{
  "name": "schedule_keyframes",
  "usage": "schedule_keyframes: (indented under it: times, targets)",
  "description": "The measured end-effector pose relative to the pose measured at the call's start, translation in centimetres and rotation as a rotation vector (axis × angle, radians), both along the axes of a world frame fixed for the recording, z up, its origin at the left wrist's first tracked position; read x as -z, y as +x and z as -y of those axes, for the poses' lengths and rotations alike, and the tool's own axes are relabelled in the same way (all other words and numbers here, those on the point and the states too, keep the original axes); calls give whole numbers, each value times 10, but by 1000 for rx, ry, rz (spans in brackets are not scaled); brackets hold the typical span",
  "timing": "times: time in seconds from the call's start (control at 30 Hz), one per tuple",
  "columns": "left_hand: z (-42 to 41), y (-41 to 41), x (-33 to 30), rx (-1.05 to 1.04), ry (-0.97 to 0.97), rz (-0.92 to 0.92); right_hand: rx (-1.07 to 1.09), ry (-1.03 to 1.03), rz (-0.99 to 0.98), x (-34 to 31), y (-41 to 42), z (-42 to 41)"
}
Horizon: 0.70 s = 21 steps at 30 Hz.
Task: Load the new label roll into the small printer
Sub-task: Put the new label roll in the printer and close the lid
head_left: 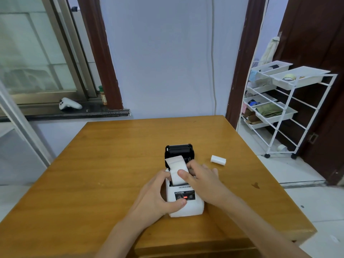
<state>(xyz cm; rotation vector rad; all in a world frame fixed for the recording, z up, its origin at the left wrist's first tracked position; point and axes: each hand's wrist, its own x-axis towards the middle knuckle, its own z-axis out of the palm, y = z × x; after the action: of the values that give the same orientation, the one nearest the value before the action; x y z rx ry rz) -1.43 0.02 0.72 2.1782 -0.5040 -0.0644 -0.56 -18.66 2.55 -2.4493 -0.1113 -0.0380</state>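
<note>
A small white printer (pixel 188 207) stands on the wooden table (pixel 111 164), its black lid (pixel 179 150) swung open toward the far side. A white label strip (pixel 176 168) curls up out of the open bay. My right hand (pixel 201 178) rests over the bay, thumb pressing on the strip; the roll itself is hidden under the fingers. My left hand (pixel 158 196) grips the printer's left side, thumb on its front panel beside a red light. A second white roll (pixel 218 160) lies on the table to the right of the printer.
A white wire cart (pixel 290 101) with trays stands on the floor to the right, beside a dark door. A white game controller (pixel 69 104) lies on the window sill at the back left. The table's right edge is near my right forearm.
</note>
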Motion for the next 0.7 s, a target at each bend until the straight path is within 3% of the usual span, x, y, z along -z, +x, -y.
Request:
schedule_keyframes:
  times: [0.2,0.43,0.6,0.7]
  targets:
    - [0,1,2,7,-4,13,-91,-106,-55,-4,-1,0]
    - [-1,1,1,15,1,3,-140,23,-72,-12,5,6]
    - [-1,1,0,0,54,-12,-132,-202,54,-11,7,10]
    - [-1,1,1,-3,66,-8,-107,-119,30,-9,8,11]
